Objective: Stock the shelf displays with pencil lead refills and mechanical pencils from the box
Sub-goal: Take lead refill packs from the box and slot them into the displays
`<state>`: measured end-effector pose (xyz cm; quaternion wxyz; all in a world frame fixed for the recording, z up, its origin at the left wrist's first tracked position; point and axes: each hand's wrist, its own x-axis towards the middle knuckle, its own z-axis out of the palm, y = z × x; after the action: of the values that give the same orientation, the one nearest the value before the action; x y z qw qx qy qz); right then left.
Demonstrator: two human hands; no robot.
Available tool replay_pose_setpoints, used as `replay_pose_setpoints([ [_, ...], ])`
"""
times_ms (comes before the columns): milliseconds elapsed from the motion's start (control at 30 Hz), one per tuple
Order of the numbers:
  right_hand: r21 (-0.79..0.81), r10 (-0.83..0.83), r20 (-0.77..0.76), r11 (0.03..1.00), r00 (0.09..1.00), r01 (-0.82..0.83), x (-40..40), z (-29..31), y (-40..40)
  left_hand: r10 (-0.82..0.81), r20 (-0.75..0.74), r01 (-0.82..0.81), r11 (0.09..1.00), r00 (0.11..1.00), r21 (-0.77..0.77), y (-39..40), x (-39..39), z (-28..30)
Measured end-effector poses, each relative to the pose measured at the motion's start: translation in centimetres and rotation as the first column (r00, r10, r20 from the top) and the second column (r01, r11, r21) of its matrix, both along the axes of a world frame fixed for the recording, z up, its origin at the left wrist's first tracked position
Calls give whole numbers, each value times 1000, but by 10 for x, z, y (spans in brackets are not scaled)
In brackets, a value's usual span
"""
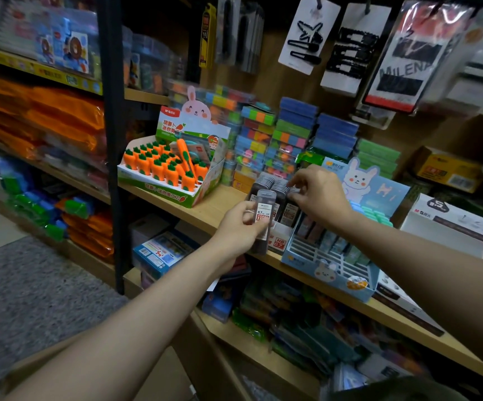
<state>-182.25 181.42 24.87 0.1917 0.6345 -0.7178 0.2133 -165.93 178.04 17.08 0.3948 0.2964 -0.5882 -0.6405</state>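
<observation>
My left hand [239, 230] grips a dark lead refill case [264, 209] with a white and red 0.7 label, holding it upright in front of the shelf edge. Just behind it stands a small display box [281, 241] marked HB 0.7, packed with several more dark refill cases [275, 185]. My right hand [320, 195] reaches over that box and its fingertips pinch the top of one refill case [292, 191] in the back row. To the right sits a blue rabbit display [330, 270] with slotted compartments holding pastel items.
A carrot-themed display box [171, 180] stands left on the same wooden shelf [220, 206]. Stacks of coloured sticky notes [289, 140] fill the back. White boxes [448, 224] sit at the right. Hair clips on cards [309, 36] hang above. A black upright post [113, 140] divides the shelving.
</observation>
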Motion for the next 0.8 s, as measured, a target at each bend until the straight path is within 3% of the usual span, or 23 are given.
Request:
replay_pose_setpoints([
  [133,-45,204,369,978,907,-202,17,4,19,10,-40,-14,995,999,-102,-1,1,2],
  [267,51,259,394,952,882,-302,17,1,34,4,64,13,964,998,-265,2,-2,4],
  [367,-41,213,483,974,849,-222,0,17,31,246,197,-111,845,949,-523,1,-1,0],
  [433,-101,150,468,988,871,-116,-14,29,30,383,227,-100,669,896,-736,-2,7,-5],
  [500,-123,98,426,991,899,-49,-23,32,29,428,323,45,544,844,-838,-6,15,-14],
  [633,-120,47,337,993,940,-6,-21,19,20,451,540,283,520,711,-806,-5,22,-29],
  [800,-23,20,163,1000,986,-16,-11,5,8,436,572,316,530,694,-787,-3,25,-30],
])
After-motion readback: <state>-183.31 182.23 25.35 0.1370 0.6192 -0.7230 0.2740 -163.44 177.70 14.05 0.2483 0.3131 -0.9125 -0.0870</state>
